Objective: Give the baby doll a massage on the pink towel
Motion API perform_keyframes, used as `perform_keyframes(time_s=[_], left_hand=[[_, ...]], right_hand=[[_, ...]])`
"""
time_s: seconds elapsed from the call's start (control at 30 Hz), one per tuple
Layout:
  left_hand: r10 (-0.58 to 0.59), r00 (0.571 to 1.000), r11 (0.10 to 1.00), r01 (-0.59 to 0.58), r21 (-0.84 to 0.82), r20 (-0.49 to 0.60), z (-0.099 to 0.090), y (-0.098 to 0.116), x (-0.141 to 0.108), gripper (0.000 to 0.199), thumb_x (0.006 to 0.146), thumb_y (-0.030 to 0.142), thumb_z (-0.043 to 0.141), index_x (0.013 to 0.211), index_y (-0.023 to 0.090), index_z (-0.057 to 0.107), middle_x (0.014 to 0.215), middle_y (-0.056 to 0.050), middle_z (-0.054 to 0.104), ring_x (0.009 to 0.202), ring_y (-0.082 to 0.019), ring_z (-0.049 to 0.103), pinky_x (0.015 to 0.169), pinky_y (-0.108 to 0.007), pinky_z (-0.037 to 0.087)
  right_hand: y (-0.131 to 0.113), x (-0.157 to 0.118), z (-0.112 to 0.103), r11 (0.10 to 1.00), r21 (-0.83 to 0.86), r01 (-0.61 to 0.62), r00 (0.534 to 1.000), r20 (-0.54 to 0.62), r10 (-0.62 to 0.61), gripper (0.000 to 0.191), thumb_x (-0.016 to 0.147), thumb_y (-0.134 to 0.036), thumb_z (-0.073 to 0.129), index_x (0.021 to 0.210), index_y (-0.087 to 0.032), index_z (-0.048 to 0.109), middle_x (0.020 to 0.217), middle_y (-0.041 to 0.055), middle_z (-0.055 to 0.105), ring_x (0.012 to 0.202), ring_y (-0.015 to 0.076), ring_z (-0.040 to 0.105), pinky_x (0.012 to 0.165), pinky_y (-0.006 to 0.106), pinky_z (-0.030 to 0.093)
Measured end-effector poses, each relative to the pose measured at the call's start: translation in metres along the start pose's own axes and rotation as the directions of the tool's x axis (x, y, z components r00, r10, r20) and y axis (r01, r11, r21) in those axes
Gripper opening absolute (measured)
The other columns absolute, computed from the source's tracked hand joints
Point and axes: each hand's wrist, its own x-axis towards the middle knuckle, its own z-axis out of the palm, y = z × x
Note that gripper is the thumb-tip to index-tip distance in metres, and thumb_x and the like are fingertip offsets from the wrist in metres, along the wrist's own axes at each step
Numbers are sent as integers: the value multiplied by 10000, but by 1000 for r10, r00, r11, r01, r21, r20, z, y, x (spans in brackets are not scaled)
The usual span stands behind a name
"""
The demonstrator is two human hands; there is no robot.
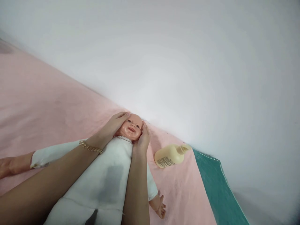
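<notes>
A baby doll (110, 168) in a white suit lies on its back on a pink cloth, its arms spread and its smiling face up. My left hand (118, 122) cups one side of the doll's head, with a beaded bracelet on the wrist. Against the other side of the head rests my right hand (143, 137). The fingers of both hands lie close together along the head, and their far parts are partly hidden by it. A grey patch marks the doll's chest.
To the right of the doll stands a pale yellow pump bottle (170, 155) on the pink cloth (185, 187). A green surface (217, 184) lies beyond the cloth's right edge. Behind everything rises a white wall (164, 62).
</notes>
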Motion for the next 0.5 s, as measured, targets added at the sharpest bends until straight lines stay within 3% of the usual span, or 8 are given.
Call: perform_keyframes(time_s=[0.23, 0.5], left_hand=[[-50, 999, 998, 50, 48, -3, -5, 1, 1, 660, 647, 402, 884, 1206, 154, 635, 1167, -114, 696, 1007, -263, 698, 802, -302, 573], [-51, 997, 990, 57, 132, -49, -7, 3, 1, 569, 632, 367, 868, 1127, 174, 664, 1033, -86, 716, 938, -272, 702, 730, -303, 566]], right_hand=[[-3, -4, 2, 998, -67, -16, 1000, 6, 16, 560, 738, -412, 817, 1216, -189, 631, 1241, 96, 694, 1119, 233, 672, 972, 410, 577], [1, 0, -3, 992, -126, 23, 998, 52, -16, 581, 717, -392, 838, 1218, -190, 626, 1180, 100, 707, 1092, 235, 680, 920, 391, 599]])
